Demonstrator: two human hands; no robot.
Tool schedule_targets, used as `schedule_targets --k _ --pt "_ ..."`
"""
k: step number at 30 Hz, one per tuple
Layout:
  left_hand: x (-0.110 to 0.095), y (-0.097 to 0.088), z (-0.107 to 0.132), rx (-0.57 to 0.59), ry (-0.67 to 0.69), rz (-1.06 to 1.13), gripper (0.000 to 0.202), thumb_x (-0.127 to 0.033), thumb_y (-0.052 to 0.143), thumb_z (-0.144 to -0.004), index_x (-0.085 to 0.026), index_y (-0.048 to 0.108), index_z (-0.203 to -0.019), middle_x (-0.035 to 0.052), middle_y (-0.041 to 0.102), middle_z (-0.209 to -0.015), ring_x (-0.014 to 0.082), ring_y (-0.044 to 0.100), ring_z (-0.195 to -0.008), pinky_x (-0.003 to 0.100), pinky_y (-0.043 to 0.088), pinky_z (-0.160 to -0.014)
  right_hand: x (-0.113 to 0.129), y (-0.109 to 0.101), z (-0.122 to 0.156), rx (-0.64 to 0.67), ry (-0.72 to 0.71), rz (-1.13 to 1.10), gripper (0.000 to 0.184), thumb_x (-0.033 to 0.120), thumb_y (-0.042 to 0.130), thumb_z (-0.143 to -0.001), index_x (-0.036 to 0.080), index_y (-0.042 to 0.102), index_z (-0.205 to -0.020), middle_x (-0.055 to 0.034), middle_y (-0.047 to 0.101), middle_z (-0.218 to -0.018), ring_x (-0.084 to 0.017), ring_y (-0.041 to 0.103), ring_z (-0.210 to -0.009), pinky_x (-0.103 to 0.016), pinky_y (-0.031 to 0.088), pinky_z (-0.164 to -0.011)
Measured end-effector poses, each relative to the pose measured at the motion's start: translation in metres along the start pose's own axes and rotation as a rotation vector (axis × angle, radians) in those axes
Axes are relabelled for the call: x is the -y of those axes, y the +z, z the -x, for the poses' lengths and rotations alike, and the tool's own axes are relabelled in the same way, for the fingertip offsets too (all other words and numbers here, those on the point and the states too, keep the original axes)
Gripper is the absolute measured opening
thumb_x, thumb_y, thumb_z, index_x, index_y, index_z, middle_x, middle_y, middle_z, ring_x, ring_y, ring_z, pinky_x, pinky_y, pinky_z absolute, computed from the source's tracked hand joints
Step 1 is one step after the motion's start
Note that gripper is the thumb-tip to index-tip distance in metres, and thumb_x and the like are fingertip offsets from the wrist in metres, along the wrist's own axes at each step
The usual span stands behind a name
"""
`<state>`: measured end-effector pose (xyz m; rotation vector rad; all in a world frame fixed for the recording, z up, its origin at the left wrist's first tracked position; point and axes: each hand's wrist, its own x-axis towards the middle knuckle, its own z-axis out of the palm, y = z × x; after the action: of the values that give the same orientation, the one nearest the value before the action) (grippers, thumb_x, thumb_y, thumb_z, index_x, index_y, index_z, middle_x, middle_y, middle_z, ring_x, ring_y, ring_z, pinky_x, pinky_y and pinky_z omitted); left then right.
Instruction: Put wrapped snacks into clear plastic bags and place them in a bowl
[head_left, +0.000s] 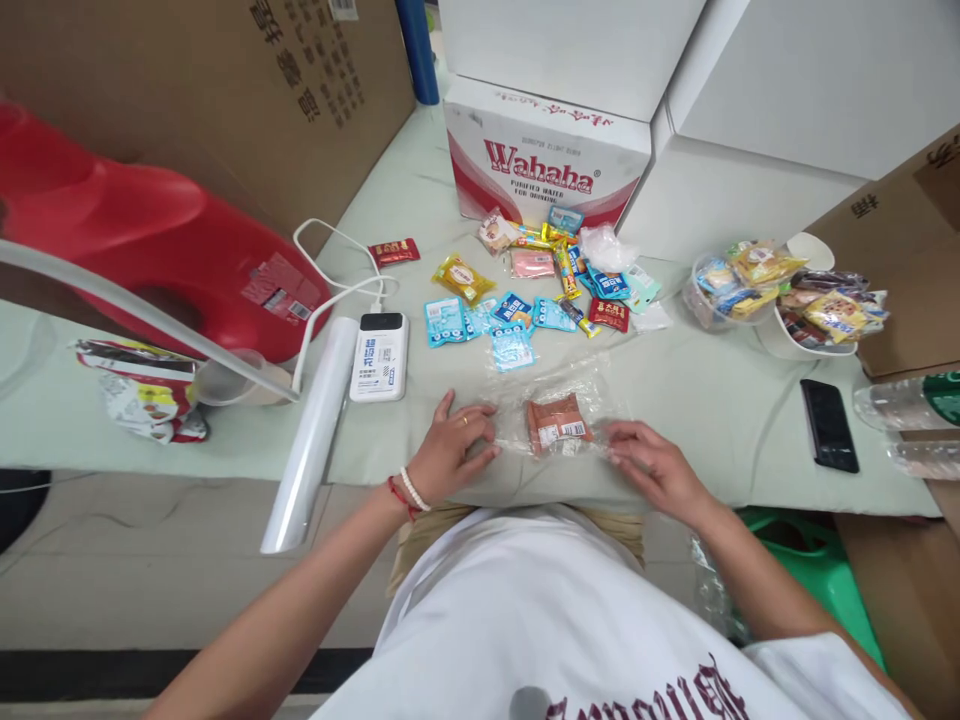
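A sheet of clear plastic film (pixel 510 425) lies crinkled on the table in front of me. On it rests a reddish-brown snack packet (pixel 553 412) with a white label and barcode. My left hand (pixel 459 445) holds the film's left edge between thumb and fingers, its little finger sticking out. At the right edge, my right hand (pixel 654 465) pinches the film with thumb and fingertips. Neither hand touches the packet. Just beyond the film are blue snack packets (pixel 512 346), a red packet (pixel 608 314) and a yellow-wrapped snack (pixel 463 278).
To the left lie a roll of plastic film (pixel 311 440), a cabled power bank (pixel 379 358) and a red jug (pixel 172 230). Rightward are a clear snack bowl (pixel 720 312), a white snack container (pixel 802 342), a phone (pixel 829 425) and bottles (pixel 900 405). A Wahaha carton (pixel 547 160) stands behind.
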<state>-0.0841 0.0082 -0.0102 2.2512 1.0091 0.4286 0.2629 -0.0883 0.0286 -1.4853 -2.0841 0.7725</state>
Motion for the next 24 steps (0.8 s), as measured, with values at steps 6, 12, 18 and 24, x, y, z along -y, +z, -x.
schedule_targets --k 6,12,18,24 --pt "0.004 0.007 -0.018 -0.257 -0.194 0.146 0.016 -0.039 0.051 -0.095 -0.024 0.055 -0.093 0.0046 0.074 -0.097 0.0211 0.071 -0.101 0.055 0.029 -0.123 -0.014 -0.026 -0.064 -0.012 0.149 -0.033 0.025 0.036 0.054 -0.099 0.020 0.074 -0.098 -0.0063 0.074 -0.091 -0.019 0.069 -0.083 -0.031 0.053 -0.080" --pt "-0.020 0.030 -0.011 -0.294 -0.161 -0.016 0.031 -0.049 0.056 -0.093 -0.025 0.064 -0.111 0.0088 0.072 -0.115 0.0310 0.057 -0.130 0.064 0.019 -0.123 -0.021 -0.016 -0.085 0.134 0.131 -0.064 0.025 0.029 0.053 -0.095 0.019 0.075 -0.099 -0.0066 0.077 -0.099 -0.019 0.070 -0.089 -0.030 0.051 -0.085" --pt "-0.028 0.035 -0.008 -0.242 -0.085 0.036 0.020 -0.040 0.056 -0.095 -0.026 0.069 -0.089 0.0053 0.073 -0.111 0.0285 0.054 -0.134 0.062 0.019 -0.124 -0.025 -0.014 -0.072 0.113 0.214 -0.127 0.031 0.041 0.054 -0.096 0.018 0.074 -0.098 -0.0036 0.074 -0.087 -0.017 0.065 -0.077 -0.026 0.047 -0.072" --pt "-0.011 0.029 -0.027 -0.363 -0.288 0.094 0.026 -0.040 0.048 -0.097 -0.023 0.060 -0.080 0.0039 0.070 -0.085 0.0217 0.064 -0.086 0.045 0.049 -0.100 -0.041 -0.012 -0.064 0.138 0.355 -0.133 0.037 0.048 0.054 -0.093 0.016 0.073 -0.095 -0.0004 0.068 -0.077 -0.014 0.056 -0.066 -0.024 0.041 -0.062"
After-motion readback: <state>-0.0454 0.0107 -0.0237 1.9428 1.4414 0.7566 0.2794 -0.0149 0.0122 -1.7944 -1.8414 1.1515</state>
